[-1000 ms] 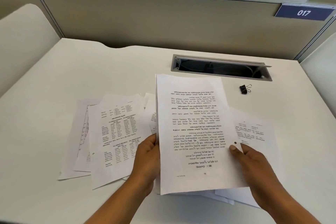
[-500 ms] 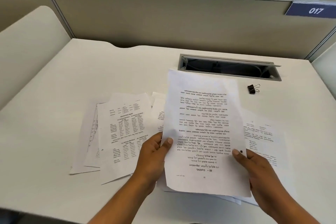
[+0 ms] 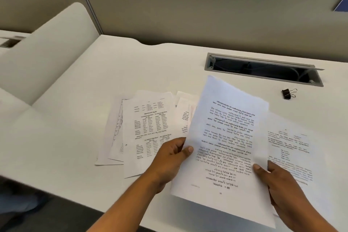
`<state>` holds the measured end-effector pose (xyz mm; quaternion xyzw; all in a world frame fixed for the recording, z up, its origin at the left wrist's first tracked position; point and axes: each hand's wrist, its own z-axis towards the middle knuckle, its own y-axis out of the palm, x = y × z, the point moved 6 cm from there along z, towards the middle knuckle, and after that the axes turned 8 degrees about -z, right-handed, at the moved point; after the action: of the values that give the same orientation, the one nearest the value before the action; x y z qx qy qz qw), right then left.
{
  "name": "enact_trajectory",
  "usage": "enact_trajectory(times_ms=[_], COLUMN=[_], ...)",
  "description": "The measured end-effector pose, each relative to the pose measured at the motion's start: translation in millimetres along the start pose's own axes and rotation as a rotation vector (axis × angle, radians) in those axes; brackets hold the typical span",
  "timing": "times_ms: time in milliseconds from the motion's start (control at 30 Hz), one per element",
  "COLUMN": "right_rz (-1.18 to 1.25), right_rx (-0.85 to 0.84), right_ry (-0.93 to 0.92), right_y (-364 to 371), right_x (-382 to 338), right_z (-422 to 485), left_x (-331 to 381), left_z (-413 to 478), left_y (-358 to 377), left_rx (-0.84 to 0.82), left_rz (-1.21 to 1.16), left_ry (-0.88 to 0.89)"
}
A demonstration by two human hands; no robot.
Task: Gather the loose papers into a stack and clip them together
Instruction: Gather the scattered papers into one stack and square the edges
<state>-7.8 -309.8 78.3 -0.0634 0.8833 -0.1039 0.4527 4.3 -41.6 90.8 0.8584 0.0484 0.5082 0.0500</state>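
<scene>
Sheet (image 3: 228,137) tilted — left hand (image 3: 170,160) (right hand (image 3: 280,182) too) grips.

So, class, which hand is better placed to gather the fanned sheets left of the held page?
Probably the left hand: it pinches the held page at its left edge, right over the fanned sheets; the right hand grips the opposite edge, across the page.
</scene>
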Motion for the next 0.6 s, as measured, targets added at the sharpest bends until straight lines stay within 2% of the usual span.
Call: enact_trajectory(times_ms=[100,267,367,467,533,600], right_rz=[0.014,-0.003,0.006,0.017,0.009,-0.011], right_rx=[0.059,0.13,0.144,0.146,0.129,0.118], right_ry=[-0.015,-0.036,-0.034,-0.039,-0.044,-0.044], right_y=[-2,-9,-10,-10,-10,-10], right_x=[-1,-7,-10,-14,-14,-14], right_z=[2,1,2,3,4,5], left_x=[-5,-20,-34,-50,-56,-62], left_z=[2,-6,-15,-21,-23,-22], left_y=[-17,-71,-101,-124,-129,-129], left_rx=[0.147,0.706,0.92,0.996,0.945,0.889], left_rz=[-0.025,0.01,0.125,0.425,0.722,0.918], left_ry=[0.02,0.091,0.029,-0.197,-0.326,-0.361])
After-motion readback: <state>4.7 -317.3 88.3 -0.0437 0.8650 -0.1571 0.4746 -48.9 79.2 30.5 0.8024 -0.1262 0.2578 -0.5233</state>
